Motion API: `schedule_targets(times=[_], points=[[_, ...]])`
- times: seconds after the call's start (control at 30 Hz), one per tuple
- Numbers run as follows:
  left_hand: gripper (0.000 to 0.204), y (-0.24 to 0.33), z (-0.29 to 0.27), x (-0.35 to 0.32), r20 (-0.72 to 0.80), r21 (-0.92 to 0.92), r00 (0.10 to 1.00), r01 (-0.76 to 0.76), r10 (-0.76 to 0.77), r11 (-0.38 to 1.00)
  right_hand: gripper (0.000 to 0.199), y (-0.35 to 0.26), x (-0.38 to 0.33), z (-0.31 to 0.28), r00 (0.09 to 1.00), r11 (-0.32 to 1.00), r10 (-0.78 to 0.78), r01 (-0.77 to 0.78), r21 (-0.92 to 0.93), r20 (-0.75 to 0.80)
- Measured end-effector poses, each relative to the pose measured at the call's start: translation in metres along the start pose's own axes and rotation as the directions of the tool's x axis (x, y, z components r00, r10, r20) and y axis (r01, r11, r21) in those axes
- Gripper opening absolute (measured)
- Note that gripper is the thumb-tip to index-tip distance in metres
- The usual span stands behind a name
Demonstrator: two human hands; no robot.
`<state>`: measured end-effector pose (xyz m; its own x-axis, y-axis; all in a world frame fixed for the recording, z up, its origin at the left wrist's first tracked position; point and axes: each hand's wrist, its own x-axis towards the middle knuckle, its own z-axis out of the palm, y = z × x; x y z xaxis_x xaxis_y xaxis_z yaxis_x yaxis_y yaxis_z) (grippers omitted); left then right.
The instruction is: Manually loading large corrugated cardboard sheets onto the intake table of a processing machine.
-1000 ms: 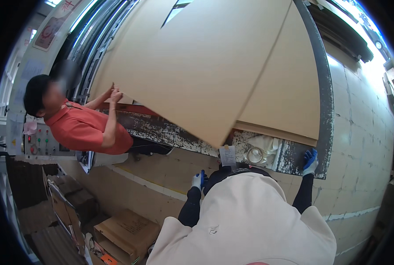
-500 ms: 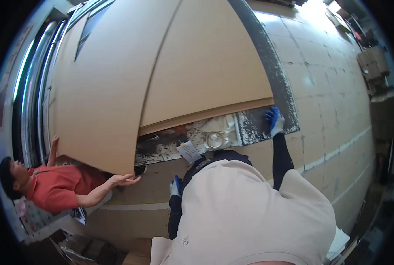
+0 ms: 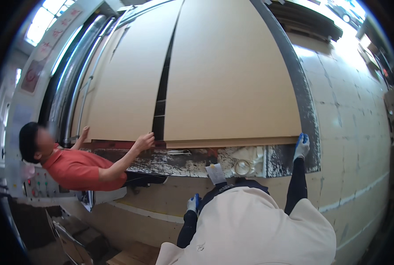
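From my remote seat I see a workshop with a pale tiled floor point(image 3: 338, 150) and a dark, paint-worn metal table point(image 3: 289, 161); long shiny steel rollers point(image 3: 71, 79) stand to the left. On the table's right part lies a stack of large flat tan cardboard sheets point(image 3: 232, 75).

My right arm reaches forward, the blue-and-white gloved right hand point(image 3: 301, 146) at the stack's near right corner, fingers bent against it; I can't tell whether they grasp. My left arm hangs bent low, its gloved left hand point(image 3: 193, 203) beside the waist, fingers curled; I can't tell whether it holds anything.

A co-worker in a red shirt point(image 3: 80, 171) has both hands at another broad tan cardboard sheet point(image 3: 126, 88), a dark gap dividing it from the stack. Between my arms, a round yellowish ring-shaped roll point(image 3: 236, 168) lies on the table's front strip, near a white paper slip point(image 3: 216, 174).
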<state>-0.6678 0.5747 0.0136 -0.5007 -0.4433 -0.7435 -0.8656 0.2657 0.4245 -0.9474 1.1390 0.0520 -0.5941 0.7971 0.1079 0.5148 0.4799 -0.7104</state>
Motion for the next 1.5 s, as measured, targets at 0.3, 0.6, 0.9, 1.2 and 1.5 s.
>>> schedule_targets(times=[0.3, 0.6, 0.9, 1.2, 1.5], points=[[0.05, 0.018, 0.005, 0.001, 0.088, -0.282, 0.993, 0.106, -0.084, 0.953, 0.056, 0.021, 0.055, -0.002, 0.964, 0.995, -0.086, 0.098, -0.036, 0.252], [0.05, -0.021, 0.025, 0.034, 0.081, -0.393, 0.99, 0.138, -0.115, 0.909, 0.053, -0.013, 0.038, -0.01, 0.93, 0.999, -0.044, 0.042, 0.011, 0.365], [0.048, -0.013, 0.028, 0.029, 0.087, -0.366, 0.991, 0.125, -0.1, 0.922, 0.056, 0.004, 0.031, -0.007, 0.94, 0.994, -0.073, 0.04, 0.103, 0.335], [0.048, -0.022, 0.029, 0.028, 0.065, -0.268, 0.991, 0.131, -0.118, 0.955, 0.059, 0.006, 0.028, -0.001, 0.947, 0.99, -0.082, 0.04, 0.138, 0.311], [0.049, -0.024, 0.034, 0.03, 0.022, -0.31, 0.997, 0.081, -0.078, 0.947, 0.062, 0.011, 0.029, 0.0, 0.942, 0.988, -0.084, 0.036, 0.149, 0.325]])
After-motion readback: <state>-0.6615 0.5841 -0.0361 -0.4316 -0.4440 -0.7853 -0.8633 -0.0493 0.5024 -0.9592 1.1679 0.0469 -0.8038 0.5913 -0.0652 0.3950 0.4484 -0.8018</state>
